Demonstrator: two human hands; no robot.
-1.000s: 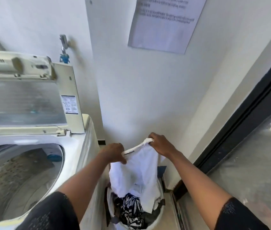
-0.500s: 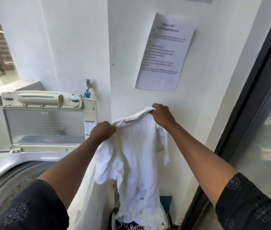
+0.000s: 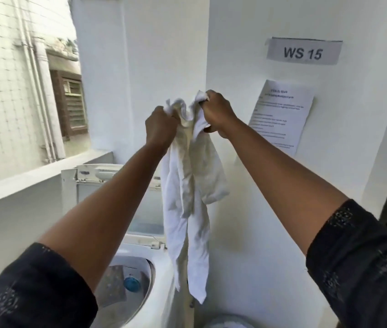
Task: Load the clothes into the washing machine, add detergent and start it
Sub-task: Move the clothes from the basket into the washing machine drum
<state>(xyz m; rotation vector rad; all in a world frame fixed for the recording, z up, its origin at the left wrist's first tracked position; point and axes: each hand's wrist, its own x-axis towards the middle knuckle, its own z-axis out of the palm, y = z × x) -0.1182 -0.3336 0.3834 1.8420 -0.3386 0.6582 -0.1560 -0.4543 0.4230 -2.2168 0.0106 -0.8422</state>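
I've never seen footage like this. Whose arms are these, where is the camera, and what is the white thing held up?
No robot here: these are a person's own arms, filmed by one wide-angle camera worn on their head, looking forward and down, so both arms reach in from the bottom. The left hand and right hand each grip the top of a white garment, which hangs in the air between them. Below, on the left, stands a top-loading washing machine with its lid raised and drum open. On the wall are a sign reading WS 15 and a printed sheet.
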